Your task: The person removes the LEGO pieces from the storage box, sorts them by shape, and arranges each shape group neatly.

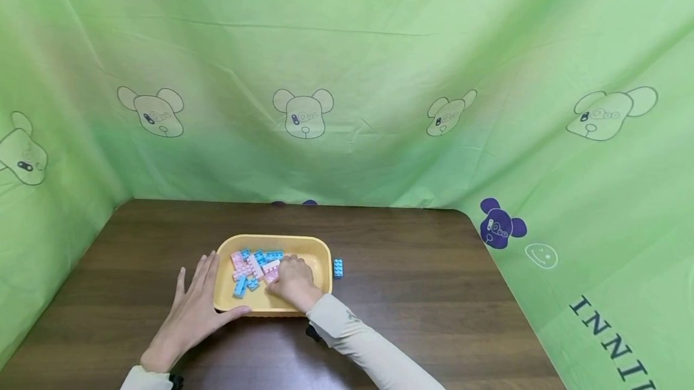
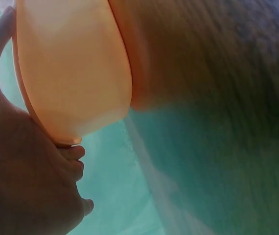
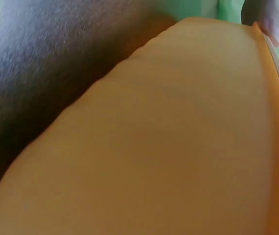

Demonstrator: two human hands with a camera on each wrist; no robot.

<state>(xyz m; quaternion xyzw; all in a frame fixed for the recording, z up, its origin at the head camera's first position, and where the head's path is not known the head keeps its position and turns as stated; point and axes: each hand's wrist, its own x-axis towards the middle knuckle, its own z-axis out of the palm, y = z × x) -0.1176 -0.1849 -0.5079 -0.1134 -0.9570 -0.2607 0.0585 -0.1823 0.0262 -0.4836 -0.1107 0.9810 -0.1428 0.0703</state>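
Observation:
A yellow plastic tray [image 1: 303, 246] stands on the table, with pink and blue toy building bricks in its left half. My left hand [image 1: 196, 311] rests against the tray's left end, its fingers extended and its thumb along the near rim. In the left wrist view, that hand [image 2: 29, 166] touches the tray wall [image 2: 76, 63]. Reaching into the tray from the near right, my right hand [image 1: 295, 283] has its fingers bent around a pink brick [image 1: 270, 270]; its fingertips are partly hidden. The right wrist view shows mostly the tray's outer wall [image 3: 144, 132].
One blue brick [image 1: 338, 268] lies outside the tray, just beyond its right end. Several blue bricks, among them one near the front [image 1: 241, 287], lie inside. A brown wooden table [image 1: 423, 293] bears everything, and a green patterned curtain [image 1: 368, 137] surrounds it.

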